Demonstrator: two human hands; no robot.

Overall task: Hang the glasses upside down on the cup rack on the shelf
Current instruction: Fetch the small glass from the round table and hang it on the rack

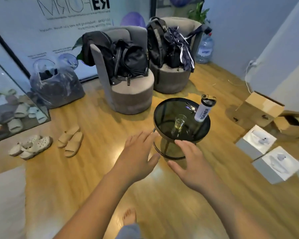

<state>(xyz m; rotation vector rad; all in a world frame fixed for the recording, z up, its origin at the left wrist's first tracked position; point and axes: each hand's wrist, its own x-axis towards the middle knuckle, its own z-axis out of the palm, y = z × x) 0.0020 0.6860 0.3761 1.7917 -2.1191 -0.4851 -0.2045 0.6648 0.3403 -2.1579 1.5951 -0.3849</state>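
Round dark glass table (164, 107) on wood floor (97, 121). One glass (179, 121) upright near the table's centre, yellowish liquid at its bottom. Bottle (204, 110) at the far right edge; keys (190, 107) just left of it. Left hand (138, 153) and right hand (192, 161) both spread, fingers apart, empty, held above the floor at the table's near edge. Neither touches the glass. No rack or shelf in view.

Cool, fairly bright indoor light; glare patches on the wooden floor (155, 171), soft shadows, wide-angle bending at edges, overall softness, perhaps slight motion blur.
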